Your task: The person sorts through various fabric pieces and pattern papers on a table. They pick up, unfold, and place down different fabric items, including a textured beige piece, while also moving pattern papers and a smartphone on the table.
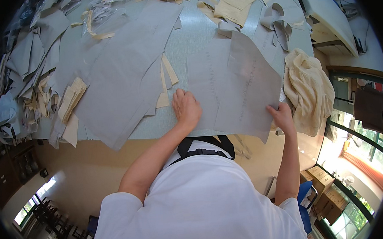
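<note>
My right hand (282, 117) grips the right edge of a grey pattern sheet (253, 83), thumb on top. The sheet bears handwriting, its far end curls up, and its near corner hangs past the table edge. Partly beneath it lies another grey sheet (203, 76), also with writing. My left hand (187, 108) rests with curled fingers on the left margin of that lower sheet; its fingertips are hidden, so I cannot tell whether they pinch anything. Left of this hand are cream fabric strips (169, 71) and a large grey sheet (116, 78).
A bunched cream cloth (308, 89) drapes over the table's right edge. Folded cream fabric (237, 5) and curled grey strips (279, 25) lie farther back. Grey scraps (36, 53), a cream fabric bundle (72, 99) and a plastic bag (7, 114) crowd the left side.
</note>
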`<state>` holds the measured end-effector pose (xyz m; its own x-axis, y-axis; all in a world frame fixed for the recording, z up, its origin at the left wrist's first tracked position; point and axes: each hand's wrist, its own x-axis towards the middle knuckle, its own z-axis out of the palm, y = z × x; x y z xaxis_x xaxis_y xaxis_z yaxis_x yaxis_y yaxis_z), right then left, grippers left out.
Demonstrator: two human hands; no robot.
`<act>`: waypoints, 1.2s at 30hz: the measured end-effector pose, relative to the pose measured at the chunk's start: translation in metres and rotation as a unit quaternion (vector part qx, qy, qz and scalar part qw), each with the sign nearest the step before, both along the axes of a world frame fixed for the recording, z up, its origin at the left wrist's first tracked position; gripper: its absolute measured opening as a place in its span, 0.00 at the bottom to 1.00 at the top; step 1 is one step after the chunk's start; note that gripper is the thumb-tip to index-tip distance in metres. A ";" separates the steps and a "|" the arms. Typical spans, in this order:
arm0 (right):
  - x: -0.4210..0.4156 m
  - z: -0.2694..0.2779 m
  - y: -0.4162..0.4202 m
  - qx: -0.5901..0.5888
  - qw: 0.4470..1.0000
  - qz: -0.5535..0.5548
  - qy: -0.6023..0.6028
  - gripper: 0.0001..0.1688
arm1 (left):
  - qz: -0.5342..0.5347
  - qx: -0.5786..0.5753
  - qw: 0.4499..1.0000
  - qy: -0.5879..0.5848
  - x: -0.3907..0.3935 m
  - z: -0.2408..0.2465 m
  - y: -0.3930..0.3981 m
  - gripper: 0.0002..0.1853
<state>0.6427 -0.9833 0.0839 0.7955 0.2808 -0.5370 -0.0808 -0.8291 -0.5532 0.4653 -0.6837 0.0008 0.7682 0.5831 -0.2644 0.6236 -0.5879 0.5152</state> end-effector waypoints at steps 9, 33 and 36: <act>-0.006 -0.017 0.002 0.010 0.998 0.034 -0.054 0.12 | 0.069 0.150 0.983 -0.075 -0.045 0.009 0.055 0.22; -0.048 -0.068 0.078 -0.048 0.996 0.061 -0.039 0.25 | 0.008 0.245 0.969 -0.009 -0.196 -0.028 0.182 0.35; -0.048 -0.067 0.085 -0.078 0.992 0.054 -0.078 0.25 | 0.062 0.246 0.966 -0.042 -0.190 -0.014 0.201 0.34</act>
